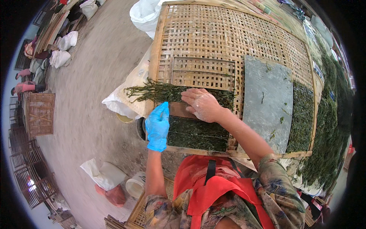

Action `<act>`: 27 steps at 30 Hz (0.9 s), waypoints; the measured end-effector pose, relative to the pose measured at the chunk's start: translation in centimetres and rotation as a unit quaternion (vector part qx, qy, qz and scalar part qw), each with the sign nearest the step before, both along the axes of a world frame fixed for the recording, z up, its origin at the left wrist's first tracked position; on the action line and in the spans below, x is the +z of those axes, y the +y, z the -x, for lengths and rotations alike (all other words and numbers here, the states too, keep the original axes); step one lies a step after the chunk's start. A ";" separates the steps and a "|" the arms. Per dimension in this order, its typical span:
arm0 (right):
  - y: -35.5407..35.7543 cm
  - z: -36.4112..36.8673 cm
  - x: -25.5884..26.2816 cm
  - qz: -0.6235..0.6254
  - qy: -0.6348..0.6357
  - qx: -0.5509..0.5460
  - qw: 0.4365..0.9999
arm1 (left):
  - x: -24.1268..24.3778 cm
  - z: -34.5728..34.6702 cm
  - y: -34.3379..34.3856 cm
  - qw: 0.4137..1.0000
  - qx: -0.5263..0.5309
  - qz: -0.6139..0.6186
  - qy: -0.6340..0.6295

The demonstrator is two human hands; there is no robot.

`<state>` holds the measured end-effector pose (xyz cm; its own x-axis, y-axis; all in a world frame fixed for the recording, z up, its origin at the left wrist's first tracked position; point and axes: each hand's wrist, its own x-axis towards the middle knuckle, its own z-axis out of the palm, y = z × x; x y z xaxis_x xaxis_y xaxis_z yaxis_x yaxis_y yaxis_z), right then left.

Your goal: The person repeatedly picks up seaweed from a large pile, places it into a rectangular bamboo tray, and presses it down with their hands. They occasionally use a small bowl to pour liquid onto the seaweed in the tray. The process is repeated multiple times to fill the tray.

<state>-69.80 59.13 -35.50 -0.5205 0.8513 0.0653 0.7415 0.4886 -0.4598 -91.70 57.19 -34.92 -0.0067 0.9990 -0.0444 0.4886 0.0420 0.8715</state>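
My left hand, in a blue glove, is at the left edge of a framed woven bamboo rack, by the end of a flat brown strip; its grip is unclear. Bare and dusted pale, my right hand lies over the strip, fingers on a band of dark green seaweed-like strands. Loose strand ends hang past the rack's left side. A thin rectangular metal frame surrounds the band. Nearer me lies a flat dark green layer. Right of it, a grey flat board partly covers another green layer.
A large heap of green strands lies beyond the rack's right side. White sacks and a white bucket stand on the floor at lower left. Several people are at the far left, near a bamboo crate.
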 end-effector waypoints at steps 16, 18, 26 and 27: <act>0.5 3.7 -1.8 0.018 -0.031 -0.021 0.999 | -1.1 1.9 2.5 0.995 -0.067 -0.016 0.068; 0.4 3.5 -2.0 0.020 -0.031 -0.026 0.999 | -0.1 1.7 4.0 0.980 -0.120 -0.067 0.146; 0.5 3.6 -2.0 0.026 -0.011 -0.025 0.999 | -0.9 -0.1 9.0 0.874 -0.258 -0.069 0.406; 0.5 3.6 -2.0 0.030 -0.009 -0.027 0.999 | -1.1 -0.5 9.3 0.889 -0.246 -0.083 0.378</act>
<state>-73.36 59.59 -37.51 -0.4735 0.8808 0.0042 0.7748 0.4188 -0.4735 -91.22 66.50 -35.99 0.4674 0.8816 -0.0650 0.8609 -0.4372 0.2602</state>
